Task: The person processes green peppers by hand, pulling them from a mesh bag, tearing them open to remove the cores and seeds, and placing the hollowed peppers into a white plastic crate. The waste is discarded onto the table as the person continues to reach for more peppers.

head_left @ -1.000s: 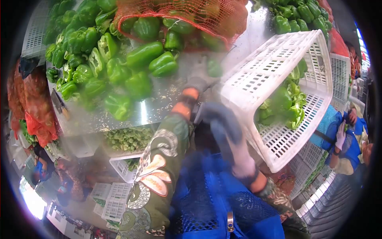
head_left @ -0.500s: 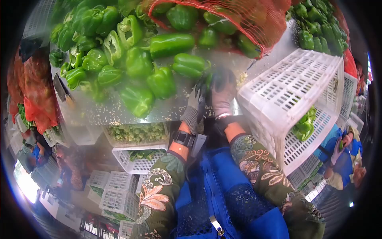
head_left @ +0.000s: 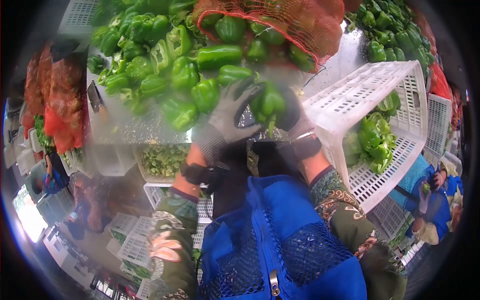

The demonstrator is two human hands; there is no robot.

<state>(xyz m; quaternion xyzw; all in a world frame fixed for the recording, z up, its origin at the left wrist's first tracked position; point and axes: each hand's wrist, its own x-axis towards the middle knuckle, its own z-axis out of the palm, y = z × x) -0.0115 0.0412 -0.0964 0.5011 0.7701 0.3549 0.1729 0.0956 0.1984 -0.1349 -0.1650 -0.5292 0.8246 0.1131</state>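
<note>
My right hand (head_left: 295,116), in a dark-palmed glove and partly blurred, holds a green bell pepper (head_left: 270,104) with its stem end towards me. My left hand (head_left: 227,117), in a grey knit glove, is just left of that pepper. Its fingers and thumb are spread in a wide curve with a gap between them. Loose green bell peppers (head_left: 184,74) lie on the metal table (head_left: 155,125) beyond my left hand, some of them cut open. A red mesh sack (head_left: 312,30) with more peppers at its mouth lies at the back.
On the right a white plastic crate (head_left: 367,85) lies tipped on its side, with green peppers (head_left: 376,142) inside. A knife (head_left: 96,97) rests on the table's left part. Below the edge stands a bin of pepper scraps (head_left: 162,162). A co-worker (head_left: 432,200) is at the far right.
My hands have moved apart; the left has shifted left and spread its fingers. A bell pepper now shows in my right hand. The view has shifted, showing more peppers inside the crate.
</note>
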